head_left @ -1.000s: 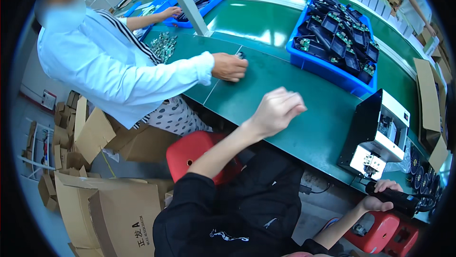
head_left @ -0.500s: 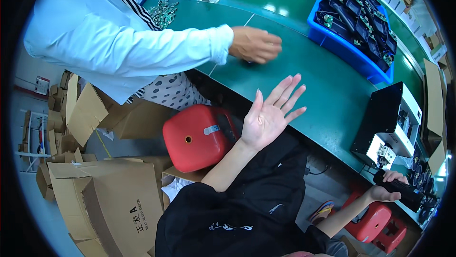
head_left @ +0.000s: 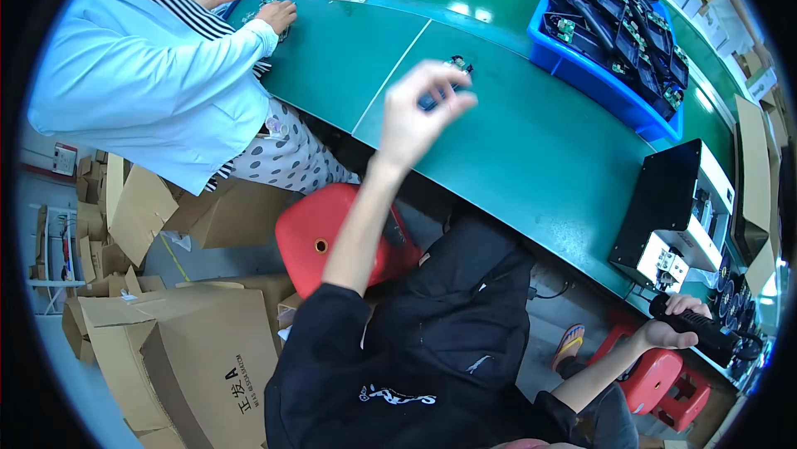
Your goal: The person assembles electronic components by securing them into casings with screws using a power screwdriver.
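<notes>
My left hand reaches over the green bench with its fingers curled around a small dark casing. A bit of green circuit board shows just beyond the fingers. The hand is slightly blurred and covers most of the casing. Low on the right, my right hand is closed round a black cylindrical piece with a cable at its far end. Beside it on the bench stands a black and white machine with a small metal fixture in front.
A blue bin of black casings and circuit boards stands at the far right. To the left, a co-worker in a light blue jacket handles parts at the green bench. Red stools and open cardboard boxes crowd the floor.
My left hand has moved left and farther over the bench, from open-palmed to curled around the casing. The co-worker's hand has drawn back left from that spot. My right hand stays put.
</notes>
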The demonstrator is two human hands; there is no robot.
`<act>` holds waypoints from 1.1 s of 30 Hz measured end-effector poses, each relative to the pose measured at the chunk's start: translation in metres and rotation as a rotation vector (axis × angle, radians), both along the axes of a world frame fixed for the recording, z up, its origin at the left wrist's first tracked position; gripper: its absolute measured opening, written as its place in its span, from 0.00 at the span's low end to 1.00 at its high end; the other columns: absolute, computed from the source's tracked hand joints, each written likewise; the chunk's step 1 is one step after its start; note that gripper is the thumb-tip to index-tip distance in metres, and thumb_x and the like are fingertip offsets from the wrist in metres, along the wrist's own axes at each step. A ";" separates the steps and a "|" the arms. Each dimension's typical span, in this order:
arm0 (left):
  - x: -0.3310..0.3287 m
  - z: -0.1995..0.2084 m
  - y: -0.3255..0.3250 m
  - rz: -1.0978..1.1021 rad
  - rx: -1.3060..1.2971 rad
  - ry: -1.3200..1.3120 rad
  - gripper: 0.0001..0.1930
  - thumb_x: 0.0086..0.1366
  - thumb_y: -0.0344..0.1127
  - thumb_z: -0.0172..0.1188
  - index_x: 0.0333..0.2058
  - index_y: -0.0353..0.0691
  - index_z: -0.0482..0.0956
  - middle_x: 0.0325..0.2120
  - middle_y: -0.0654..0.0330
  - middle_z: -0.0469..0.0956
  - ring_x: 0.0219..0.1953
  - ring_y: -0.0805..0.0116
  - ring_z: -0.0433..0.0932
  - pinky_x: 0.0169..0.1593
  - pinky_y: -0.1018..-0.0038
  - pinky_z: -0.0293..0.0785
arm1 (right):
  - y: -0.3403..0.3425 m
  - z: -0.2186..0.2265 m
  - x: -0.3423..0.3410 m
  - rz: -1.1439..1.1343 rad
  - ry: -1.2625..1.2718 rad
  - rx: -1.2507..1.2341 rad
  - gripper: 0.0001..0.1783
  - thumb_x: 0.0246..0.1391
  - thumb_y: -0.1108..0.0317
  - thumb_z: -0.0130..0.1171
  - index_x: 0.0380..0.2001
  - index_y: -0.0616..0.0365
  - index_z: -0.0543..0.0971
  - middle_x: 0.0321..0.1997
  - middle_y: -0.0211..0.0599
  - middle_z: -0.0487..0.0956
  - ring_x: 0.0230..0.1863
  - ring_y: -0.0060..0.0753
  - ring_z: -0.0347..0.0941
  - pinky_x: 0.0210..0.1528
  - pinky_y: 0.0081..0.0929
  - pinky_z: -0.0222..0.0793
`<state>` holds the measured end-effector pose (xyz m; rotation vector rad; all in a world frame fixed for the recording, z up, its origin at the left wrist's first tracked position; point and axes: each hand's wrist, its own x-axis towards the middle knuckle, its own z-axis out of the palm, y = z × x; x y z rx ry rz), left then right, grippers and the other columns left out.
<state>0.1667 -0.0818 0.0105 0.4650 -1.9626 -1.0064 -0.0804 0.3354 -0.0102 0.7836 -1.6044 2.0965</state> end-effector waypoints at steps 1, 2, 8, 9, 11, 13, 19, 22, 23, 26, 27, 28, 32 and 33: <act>-0.002 0.013 -0.021 0.049 -0.073 -0.155 0.10 0.62 0.31 0.66 0.42 0.38 0.83 0.45 0.58 0.83 0.41 0.67 0.81 0.47 0.73 0.75 | -0.001 0.002 0.001 0.016 0.005 0.001 0.42 0.52 0.23 0.53 0.37 0.58 0.63 0.21 0.33 0.65 0.19 0.24 0.60 0.23 0.18 0.58; -0.005 0.015 -0.042 0.043 -0.078 -0.150 0.10 0.62 0.31 0.66 0.42 0.38 0.83 0.45 0.58 0.83 0.41 0.67 0.81 0.47 0.73 0.75 | -0.001 0.002 0.001 0.031 0.009 -0.005 0.42 0.52 0.23 0.53 0.37 0.58 0.63 0.21 0.33 0.65 0.19 0.24 0.60 0.22 0.18 0.58; -0.008 0.012 -0.106 -0.344 -0.434 -0.402 0.18 0.60 0.30 0.66 0.50 0.41 0.81 0.50 0.60 0.81 0.49 0.61 0.80 0.51 0.70 0.76 | -0.009 -0.002 0.003 0.046 0.002 -0.045 0.42 0.51 0.24 0.55 0.38 0.58 0.64 0.21 0.32 0.65 0.19 0.23 0.61 0.22 0.16 0.58; -0.012 0.013 -0.108 -0.358 -0.438 -0.396 0.18 0.60 0.30 0.66 0.50 0.41 0.81 0.50 0.60 0.81 0.49 0.61 0.80 0.51 0.70 0.76 | -0.009 -0.001 0.003 0.054 0.001 -0.046 0.42 0.51 0.25 0.56 0.38 0.58 0.64 0.21 0.32 0.65 0.19 0.23 0.61 0.21 0.15 0.58; -0.013 0.015 -0.107 -0.379 -0.319 -0.504 0.19 0.59 0.29 0.66 0.50 0.40 0.80 0.49 0.60 0.81 0.48 0.61 0.80 0.51 0.69 0.76 | -0.008 -0.001 0.003 0.056 0.000 -0.048 0.42 0.51 0.25 0.56 0.38 0.57 0.64 0.21 0.32 0.65 0.20 0.23 0.61 0.21 0.15 0.58; -0.015 0.018 -0.101 -0.391 -0.260 -0.560 0.19 0.59 0.29 0.66 0.50 0.40 0.80 0.48 0.59 0.81 0.47 0.61 0.80 0.51 0.69 0.76 | -0.006 -0.001 0.002 0.066 -0.001 -0.045 0.42 0.50 0.24 0.56 0.38 0.57 0.64 0.22 0.31 0.65 0.20 0.23 0.62 0.21 0.14 0.58; -0.027 0.016 -0.057 -0.375 -0.260 -0.553 0.19 0.55 0.28 0.69 0.47 0.37 0.80 0.43 0.57 0.82 0.43 0.63 0.81 0.49 0.71 0.77 | 0.002 0.002 0.007 0.074 0.026 -0.044 0.38 0.53 0.29 0.58 0.38 0.56 0.65 0.23 0.31 0.65 0.22 0.21 0.61 0.24 0.16 0.58; -0.033 0.005 -0.011 -0.415 -0.205 -0.446 0.19 0.53 0.27 0.71 0.45 0.36 0.80 0.41 0.56 0.82 0.42 0.64 0.81 0.47 0.72 0.77 | -0.014 0.008 0.013 0.092 -0.018 -0.078 0.38 0.52 0.28 0.58 0.38 0.56 0.65 0.23 0.30 0.65 0.21 0.20 0.61 0.22 0.16 0.58; -0.035 0.002 0.004 -0.371 -0.150 -0.417 0.20 0.52 0.27 0.71 0.45 0.36 0.80 0.41 0.56 0.82 0.41 0.64 0.81 0.46 0.72 0.77 | -0.017 0.013 0.013 0.115 -0.034 -0.078 0.39 0.52 0.28 0.58 0.38 0.56 0.65 0.22 0.30 0.65 0.20 0.19 0.61 0.21 0.16 0.57; -0.047 -0.004 0.052 -0.457 -0.060 -0.340 0.20 0.50 0.26 0.72 0.44 0.35 0.80 0.40 0.56 0.82 0.40 0.64 0.81 0.45 0.72 0.77 | -0.016 0.048 0.029 0.282 -0.023 -0.212 0.40 0.51 0.26 0.56 0.37 0.56 0.64 0.20 0.29 0.65 0.16 0.19 0.60 0.18 0.16 0.56; -0.052 -0.007 0.066 -0.475 -0.016 -0.317 0.21 0.50 0.26 0.72 0.44 0.35 0.80 0.39 0.56 0.82 0.40 0.64 0.81 0.45 0.72 0.77 | -0.016 0.060 0.032 0.255 -0.021 -0.194 0.40 0.51 0.26 0.56 0.37 0.56 0.64 0.20 0.29 0.65 0.16 0.19 0.60 0.18 0.16 0.56; -0.056 -0.010 0.077 -0.499 -0.007 -0.316 0.21 0.50 0.26 0.72 0.44 0.35 0.80 0.39 0.56 0.82 0.40 0.64 0.81 0.45 0.72 0.77 | -0.020 0.071 0.035 0.279 0.018 -0.201 0.40 0.51 0.25 0.55 0.36 0.56 0.64 0.20 0.28 0.65 0.15 0.19 0.59 0.18 0.16 0.56; -0.077 -0.017 0.122 -0.621 0.011 -0.284 0.19 0.49 0.26 0.72 0.43 0.35 0.80 0.36 0.57 0.80 0.40 0.63 0.81 0.45 0.72 0.77 | -0.037 0.098 0.034 0.363 0.129 -0.172 0.43 0.50 0.22 0.53 0.36 0.56 0.63 0.19 0.28 0.64 0.14 0.19 0.58 0.17 0.16 0.55; -0.080 -0.018 0.130 -0.617 0.024 -0.266 0.19 0.49 0.26 0.72 0.42 0.36 0.80 0.36 0.57 0.80 0.40 0.63 0.81 0.46 0.72 0.77 | -0.041 0.100 0.031 0.408 0.163 -0.148 0.43 0.49 0.21 0.53 0.37 0.56 0.63 0.19 0.28 0.64 0.14 0.19 0.58 0.17 0.16 0.55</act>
